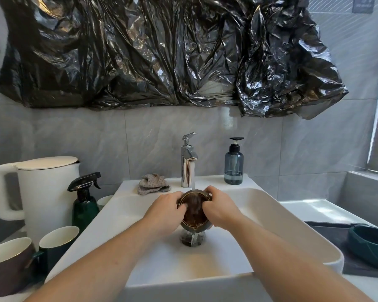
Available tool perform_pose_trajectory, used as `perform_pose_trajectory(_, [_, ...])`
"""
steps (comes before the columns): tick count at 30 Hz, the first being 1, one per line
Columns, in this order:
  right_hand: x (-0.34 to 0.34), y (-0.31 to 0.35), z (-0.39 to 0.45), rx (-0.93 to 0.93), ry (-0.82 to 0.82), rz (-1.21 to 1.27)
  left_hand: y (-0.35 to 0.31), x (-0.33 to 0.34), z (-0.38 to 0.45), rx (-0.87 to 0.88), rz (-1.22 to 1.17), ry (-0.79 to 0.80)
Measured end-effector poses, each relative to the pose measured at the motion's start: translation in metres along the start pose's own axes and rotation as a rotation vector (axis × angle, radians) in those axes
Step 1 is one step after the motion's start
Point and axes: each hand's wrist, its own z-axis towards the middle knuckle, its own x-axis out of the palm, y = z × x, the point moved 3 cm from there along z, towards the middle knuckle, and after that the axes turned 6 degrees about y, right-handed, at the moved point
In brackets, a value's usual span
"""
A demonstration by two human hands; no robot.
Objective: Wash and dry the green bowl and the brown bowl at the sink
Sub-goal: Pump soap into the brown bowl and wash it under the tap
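You hold the brown bowl (193, 209) over the middle of the white sink (271, 216), right under the tap (188, 160). Water runs from the tap into the bowl and spills out of its low front edge, down onto the drain (192, 238). The bowl tips toward you, so you see its wet brown inside and a thin gold rim.

Your left hand (165, 209) grips the bowl's left side, with the fingers curled over the rim. Your right hand (218, 205) grips the right side, and its fingertips curl over the rim at the back. Your hands hide most of the bowl's outside — only a dark bit shows at the bottom.

The green bowl (371, 247) sits on a dark mat (327, 234) to the right of the sink, well apart from your hands. The picture's edge cuts part of it off.

A crumpled spotted cloth (153, 184) lies on the sink's back ledge, left of the tap. A blue-grey soap pump bottle (234, 164) stands on the right of the tap. To the left of the sink are a dark green spray bottle (85, 199), a white kettle (44, 192), a green mug (57, 243) and a brown mug (7, 267) — the brown one is cut off at the edge. Another small white cup (104, 201) peeks out behind the spray bottle, mostly hidden. Shiny black plastic sheet (162, 51) covers the wall above.
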Motion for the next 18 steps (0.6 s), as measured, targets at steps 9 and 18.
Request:
perform_pose_trajectory(9, [-0.0018,0.0027,-0.0017,0.051,0.023,0.135,0.0020,-0.0010,0.0000,0.019,-0.032,0.019])
perform_pose_trajectory(18, [-0.0017,-0.0019,0.0038,0.130,0.043,0.241,0.0001,-0.0010,0.0001,-0.015,-0.200,0.020])
